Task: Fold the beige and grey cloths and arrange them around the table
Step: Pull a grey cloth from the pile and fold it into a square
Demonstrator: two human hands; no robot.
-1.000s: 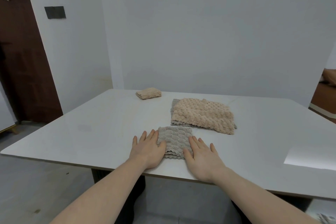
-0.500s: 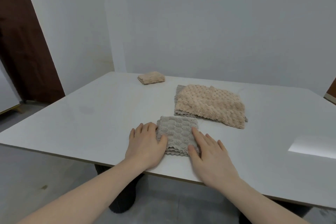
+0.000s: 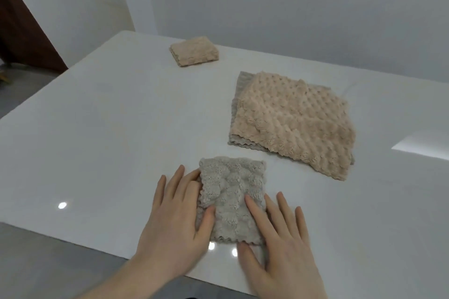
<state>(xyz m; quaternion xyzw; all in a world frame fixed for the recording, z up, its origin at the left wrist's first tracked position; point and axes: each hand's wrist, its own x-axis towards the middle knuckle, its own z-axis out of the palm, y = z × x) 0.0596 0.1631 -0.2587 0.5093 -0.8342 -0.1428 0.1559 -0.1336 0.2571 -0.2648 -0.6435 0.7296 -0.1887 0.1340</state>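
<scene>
Hands flat, not gripping: left hand (image 3: 177, 221) and right hand (image 3: 279, 238) pressed the sides of the folded grey cloth (image 3: 232, 199) near the table (image 3: 109, 128) front edge; letting go could let folds spring open; unfolded pile (image 3: 291, 121) waited beyond, folded beige cloth (image 3: 194, 51) far back.

Flat grey fleece cloth (image 3: 239, 85) mostly hidden beneath the spread beige dimpled cloth (image 3: 291, 121); both forearms and the white table (image 3: 97, 128) are cropped by the frame edges.
</scene>
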